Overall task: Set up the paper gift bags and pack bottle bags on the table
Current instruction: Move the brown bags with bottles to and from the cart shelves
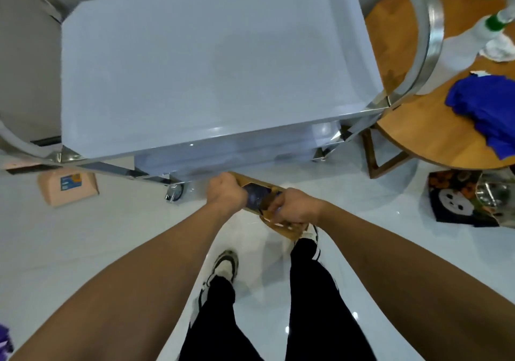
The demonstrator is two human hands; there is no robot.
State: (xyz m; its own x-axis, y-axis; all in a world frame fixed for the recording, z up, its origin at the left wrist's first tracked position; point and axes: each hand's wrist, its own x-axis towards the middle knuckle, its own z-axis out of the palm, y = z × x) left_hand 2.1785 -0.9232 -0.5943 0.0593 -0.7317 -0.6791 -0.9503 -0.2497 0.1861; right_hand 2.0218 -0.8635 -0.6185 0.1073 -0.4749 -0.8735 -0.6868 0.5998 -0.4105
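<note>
Both hands — left hand, right hand — grip the flat brown paper bag; pull its sides apart evenly, without tearing.

Single head cam, wide-angle, looking steeply down and forward over the white desk. Desk fills upper frame; floor and person's legs sit below its near edge, close range.
</note>
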